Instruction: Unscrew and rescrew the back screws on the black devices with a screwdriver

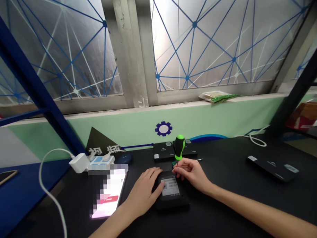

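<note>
A black device [183, 201] with a white label [170, 186] on it lies on the black table in front of me. My left hand [145, 190] rests on its left side, fingers stretched out and thumb on the label. Above the far right corner of the device is my right hand [191, 174], its thumb and fingers pinched together; whatever they hold is too small to make out. Just behind my right hand stands a green and black screwdriver [180, 147], handle up, its tip hidden. A small green item [174, 163] shows beside my right fingertips.
Two black boxes [163, 151] lie at the back by the wall. To the left are a lit phone [111, 193], a power strip [101, 160] with a white charger [79, 163] and a cable. Another black box [273, 167] lies at the right.
</note>
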`<state>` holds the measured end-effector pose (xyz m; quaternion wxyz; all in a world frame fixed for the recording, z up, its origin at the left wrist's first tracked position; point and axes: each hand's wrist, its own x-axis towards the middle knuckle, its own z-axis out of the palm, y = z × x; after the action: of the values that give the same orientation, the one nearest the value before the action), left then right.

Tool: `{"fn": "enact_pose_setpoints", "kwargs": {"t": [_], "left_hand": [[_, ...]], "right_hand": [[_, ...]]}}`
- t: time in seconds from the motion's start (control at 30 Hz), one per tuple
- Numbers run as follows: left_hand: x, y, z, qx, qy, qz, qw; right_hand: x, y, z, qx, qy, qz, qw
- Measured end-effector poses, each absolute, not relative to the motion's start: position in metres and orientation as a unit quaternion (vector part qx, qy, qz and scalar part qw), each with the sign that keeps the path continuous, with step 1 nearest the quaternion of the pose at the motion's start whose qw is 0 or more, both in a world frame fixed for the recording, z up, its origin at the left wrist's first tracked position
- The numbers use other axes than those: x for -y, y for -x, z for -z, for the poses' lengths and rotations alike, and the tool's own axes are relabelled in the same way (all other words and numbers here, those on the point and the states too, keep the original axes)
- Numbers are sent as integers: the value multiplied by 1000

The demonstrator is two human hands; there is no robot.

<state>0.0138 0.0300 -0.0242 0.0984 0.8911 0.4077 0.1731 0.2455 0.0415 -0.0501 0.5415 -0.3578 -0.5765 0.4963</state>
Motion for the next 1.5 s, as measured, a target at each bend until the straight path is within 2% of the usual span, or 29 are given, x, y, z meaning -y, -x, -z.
{"fn": "enact_pose_setpoints", "kwargs": {"t": [0.53,1.0,1.5], "left_hand": [[-31,-13,26,-402,-892,-182,93],[-30,-13,25,-404,-891,-183,93],[-31,-13,25,-405,-891,-175,101]], "right_hand": [[-38,-247,46,629,362,-459,512],[-44,-246,50,585,361,-479,545],[-42,-246,50,578,369,-493,535]]}}
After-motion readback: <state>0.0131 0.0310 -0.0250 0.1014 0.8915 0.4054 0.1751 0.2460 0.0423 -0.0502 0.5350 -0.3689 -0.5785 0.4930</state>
